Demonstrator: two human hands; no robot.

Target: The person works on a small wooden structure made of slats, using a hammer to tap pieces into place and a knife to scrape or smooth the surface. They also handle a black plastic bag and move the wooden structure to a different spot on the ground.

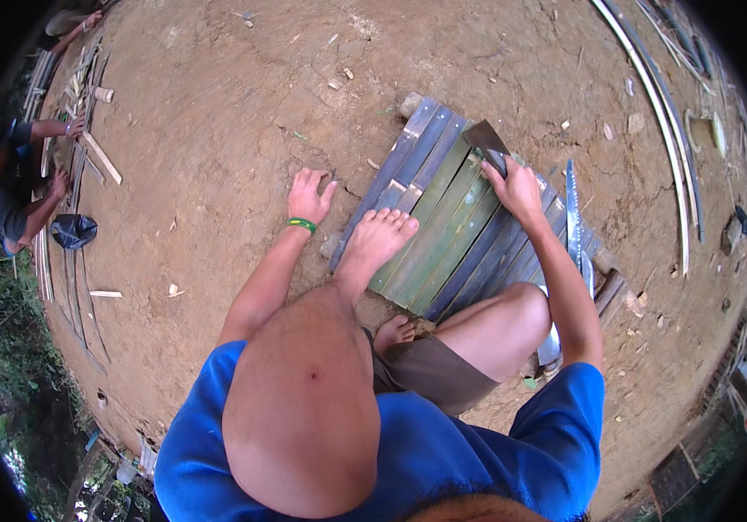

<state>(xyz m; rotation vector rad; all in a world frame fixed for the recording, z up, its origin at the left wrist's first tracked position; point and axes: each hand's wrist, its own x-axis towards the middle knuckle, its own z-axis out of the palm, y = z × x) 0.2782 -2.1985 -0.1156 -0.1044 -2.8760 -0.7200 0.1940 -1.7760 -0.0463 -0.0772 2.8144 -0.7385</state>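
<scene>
A panel of green and dark slats, bamboo by its look (430,230), lies on the ground before me, with small nail heads or spots on it. My right hand (517,187) is closed around a knife with a broad dark blade (484,137), held at the panel's far right part. Beside the panel's left edge, my left hand (308,196) reaches to the ground, thumb apart and fingers slightly bent. Nothing shows in it; a small dark thing near its thumb is too small to name. My bare foot (376,233) presses on the slats.
A toothed saw (573,209) stretches along the panel's right side. Long split poles (665,130) curve across the ground at the right. At far left a person (21,187) handles wood sticks near a black bag (74,230). Wood chips dot the bare earth (217,113).
</scene>
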